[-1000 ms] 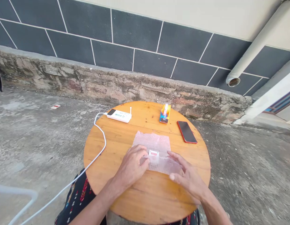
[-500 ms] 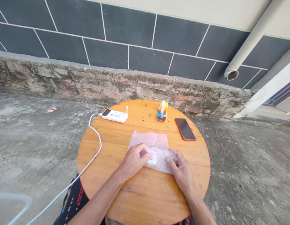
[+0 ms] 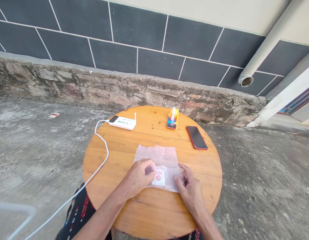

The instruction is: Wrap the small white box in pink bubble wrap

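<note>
A sheet of clear bubble wrap (image 3: 159,153) lies on the round wooden table in front of me, its near part folded over a small white packet with a reddish print (image 3: 158,176). My left hand (image 3: 142,175) is closed at the left side of the packet, thumb and fingers curled onto the wrap there. At the right end of the fold, my right hand (image 3: 188,183) pinches the edge of the bubble wrap between thumb and fingers. The exact grip of the left fingertips is partly hidden.
On the wooden table (image 3: 154,213), a white device (image 3: 123,122) with a white cable (image 3: 107,150) sits at the back left. A tape dispenser (image 3: 172,118) stands at the back, and a red-edged phone (image 3: 196,137) lies to the right. A stone-based wall (image 3: 134,90) runs behind.
Both hands and the bubble wrap have shifted slightly toward me and to the left. The folded part lies flatter, and the packet's print shows more clearly through it.
</note>
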Motion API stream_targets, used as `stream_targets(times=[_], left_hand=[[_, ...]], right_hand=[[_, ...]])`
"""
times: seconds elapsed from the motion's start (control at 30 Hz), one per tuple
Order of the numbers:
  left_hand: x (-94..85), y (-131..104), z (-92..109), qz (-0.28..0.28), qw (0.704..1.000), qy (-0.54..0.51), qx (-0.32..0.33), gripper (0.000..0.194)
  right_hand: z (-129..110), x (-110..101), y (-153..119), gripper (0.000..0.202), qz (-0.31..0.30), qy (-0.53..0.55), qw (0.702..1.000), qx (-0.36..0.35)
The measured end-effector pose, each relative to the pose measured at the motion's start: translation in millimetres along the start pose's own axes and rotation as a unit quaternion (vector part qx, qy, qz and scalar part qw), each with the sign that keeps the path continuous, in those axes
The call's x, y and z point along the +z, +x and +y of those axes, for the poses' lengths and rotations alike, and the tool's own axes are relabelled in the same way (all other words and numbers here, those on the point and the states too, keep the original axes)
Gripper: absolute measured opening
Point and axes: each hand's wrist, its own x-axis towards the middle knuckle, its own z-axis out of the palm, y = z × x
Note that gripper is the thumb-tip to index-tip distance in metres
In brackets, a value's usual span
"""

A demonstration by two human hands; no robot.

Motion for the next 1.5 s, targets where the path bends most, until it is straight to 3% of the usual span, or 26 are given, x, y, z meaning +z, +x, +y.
stream_targets(times=[0.2, 0.33, 0.47, 0.53, 0.6, 0.7, 0.8, 0.87, 0.93, 1.2, 1.33, 1.43, 1.5], left_hand=[[0.7, -2.7, -0.4, -0.001, 1.0, -0.02, -0.001, 0.008], [1.3, -2.9, 0.1, -0.007, 0.999, -0.04, -0.001, 0.007], [-0.2, -6.6, 5.0, 0.001, 0.999, -0.03, 0.034, 0.012], [-2.6, -14.0, 8.7, 0.016, 0.996, -0.01, 0.084, 0.018], [-5.6, -25.7, 10.6, 0.024, 0.991, 0.014, 0.134, 0.022], [-8.0, -47.0, 7.1, 0.027, 0.982, 0.053, 0.177, 0.023], [-6.9, -65.7, -0.9, 0.053, 0.978, 0.073, 0.189, 0.027], [-5.6, -74.2, -5.0, 0.06, 0.975, 0.083, 0.196, 0.027], [-5.4, -79.4, -7.0, 0.057, 0.973, 0.091, 0.203, 0.027], [-12.1, -85.1, -8.3, 0.049, 0.979, 0.078, 0.184, 0.024], [-11.2, -78.0, -3.7, 0.047, 0.988, 0.042, 0.142, 0.023], [-9.3, -63.1, 3.6, 0.068, 0.993, 0.022, 0.099, 0.018], [-7.4, -50.4, 7.6, 0.078, 0.994, 0.012, 0.073, 0.016]], right_hand=[[-2.0, -1.3, -4.0, 0.043, 0.012, 0.032, 0.999, 0.005], [1.4, -9.5, 1.0, 0.041, 0.06, 0.144, 0.987, 0.032], [8.9, -28.2, 23.9, 0.038, 0.106, 0.248, 0.961, 0.051], [8.0, -37.3, 39.1, 0.034, 0.057, 0.256, 0.964, 0.038], [0.6, -43.2, 51.9, 0.028, -0.03, 0.237, 0.971, 0.009], [-22.1, -43.8, 58.8, 0.021, -0.163, 0.17, 0.969, -0.081], [-47.4, -36.1, 50.4, 0.038, -0.25, 0.068, 0.947, -0.189], [-57.9, -28.0, 41.0, 0.059, -0.261, -0.013, 0.937, -0.23], [-61.9, -19.3, 32.7, 0.067, -0.251, -0.079, 0.935, -0.237], [-59.9, 0.9, 25.6, 0.061, -0.212, -0.128, 0.941, -0.232], [-58.6, -4.2, 24.9, 0.058, -0.217, -0.088, 0.948, -0.215], [-52.3, -21.9, 21.4, 0.047, -0.226, 0.021, 0.964, -0.138], [-46.4, -36.0, 17.3, 0.046, -0.247, 0.106, 0.959, -0.087]])
